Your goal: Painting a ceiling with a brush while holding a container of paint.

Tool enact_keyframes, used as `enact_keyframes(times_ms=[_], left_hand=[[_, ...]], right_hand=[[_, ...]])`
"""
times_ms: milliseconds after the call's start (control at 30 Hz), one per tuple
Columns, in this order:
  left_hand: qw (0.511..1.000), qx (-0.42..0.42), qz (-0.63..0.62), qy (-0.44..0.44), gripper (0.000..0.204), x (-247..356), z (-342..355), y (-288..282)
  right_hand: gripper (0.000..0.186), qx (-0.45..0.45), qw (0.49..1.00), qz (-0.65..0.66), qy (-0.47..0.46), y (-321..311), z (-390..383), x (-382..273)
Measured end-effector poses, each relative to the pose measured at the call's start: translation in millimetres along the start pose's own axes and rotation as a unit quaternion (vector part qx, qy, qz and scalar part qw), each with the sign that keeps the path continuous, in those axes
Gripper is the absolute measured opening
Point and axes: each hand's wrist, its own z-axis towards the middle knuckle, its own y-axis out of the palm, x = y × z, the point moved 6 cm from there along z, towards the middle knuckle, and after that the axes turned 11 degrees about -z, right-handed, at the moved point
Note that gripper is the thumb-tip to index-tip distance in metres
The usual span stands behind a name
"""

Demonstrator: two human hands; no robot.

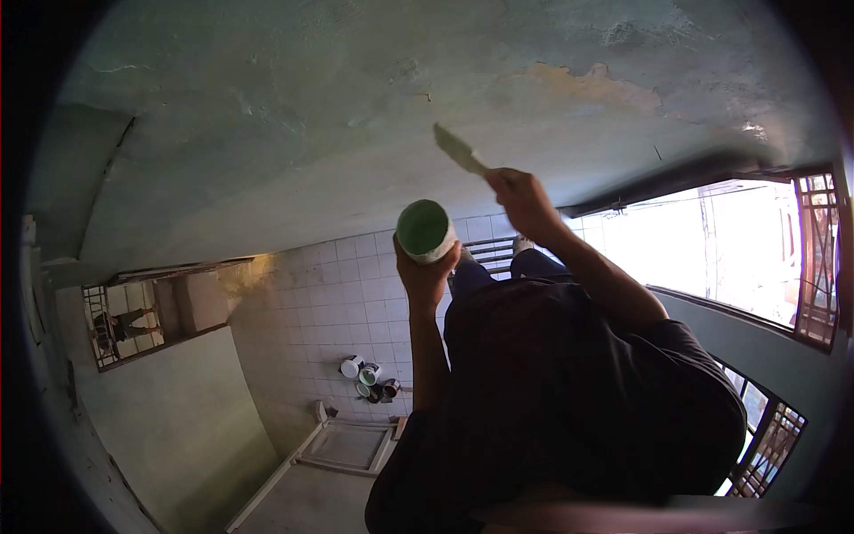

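Observation:
My left hand (425,278) is wrapped round a round tub (438,252) with a pale outside. Its open top faces me, and the inside is coated light green. In my right hand (525,200) is a flat paintbrush (458,148), gripped by its handle, its broad greenish head pointing up and left. The brush is beyond the tub and in front of the green wall (294,169); whether it touches the wall I cannot tell. Bare plaster shows in a peeled tan patch (596,84) to the right of the brush.
My feet are on a dark slatted stand (489,254) above a white tiled floor (329,307). Several paint tubs (369,376) stand on the floor, near a pale wooden frame (347,443). Bright window (712,249) at right; a person (129,322) shows through a doorway at far left.

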Motion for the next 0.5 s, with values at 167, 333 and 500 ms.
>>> enact_keyframes(times_ms=[167,333,500], left_hand=[[0.997,0.071,0.004,0.032,0.085,1,-6,-39],[0.991,0.126,0.022,0.038,0.087,5,-20,-73],[0.982,0.183,0.022,0.031,0.089,7,-38,-92]], right_hand=[[0.026,-0.164,0.909,0.374,0.086,69,2,-36],[0.021,-0.234,0.859,0.448,0.076,96,7,-72],[0.034,-0.303,0.821,0.479,0.072,104,14,-107]])
